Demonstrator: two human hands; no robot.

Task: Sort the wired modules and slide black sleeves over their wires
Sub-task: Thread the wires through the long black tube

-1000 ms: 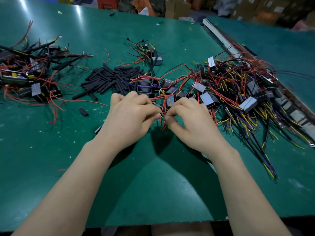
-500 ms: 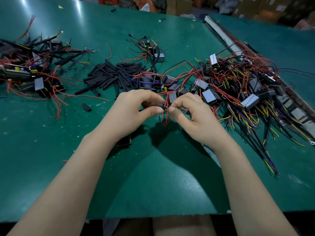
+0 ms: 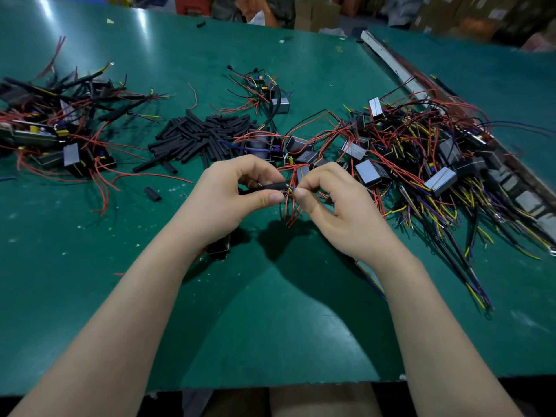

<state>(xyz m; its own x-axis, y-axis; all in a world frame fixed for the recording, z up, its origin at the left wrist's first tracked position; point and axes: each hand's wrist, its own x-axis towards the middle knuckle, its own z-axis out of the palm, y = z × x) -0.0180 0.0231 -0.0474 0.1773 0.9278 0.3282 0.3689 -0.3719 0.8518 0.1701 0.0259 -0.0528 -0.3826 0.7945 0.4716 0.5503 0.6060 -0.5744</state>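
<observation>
Now lifted clear of the green table [image 3: 90,266], where a second ago both fists sat low against it: left hand [image 3: 237,194] pinching a black sleeve [image 3: 272,187] between thumb and curled fingers, right hand [image 3: 334,203] pinching a small bunch of wire ends [image 3: 290,191] at the sleeve's mouth, fingertips nearly touching. Sleeve plainly out in view between the thumbs, hidden a second earlier — by the look of it, threading under way, wires just entering and not yet pulled through. Dangling below the left wrist, a dark module [image 3: 221,246], most likely the one belonging to these wires, though partly hidden by the forearm. No bins, trays or boxes on the bench; sorting done in loose heaps only. Supply of black sleeves [image 3: 204,136] piled just beyond the hands, one stray sleeve [image 3: 152,194] lying apart to the left. Tangled unsleeved modules [image 3: 421,164] heaped to the right with red and yellow leads; a second heap [image 3: 60,139] at far left, several with black tubing on their wires, probably the finished lot
</observation>
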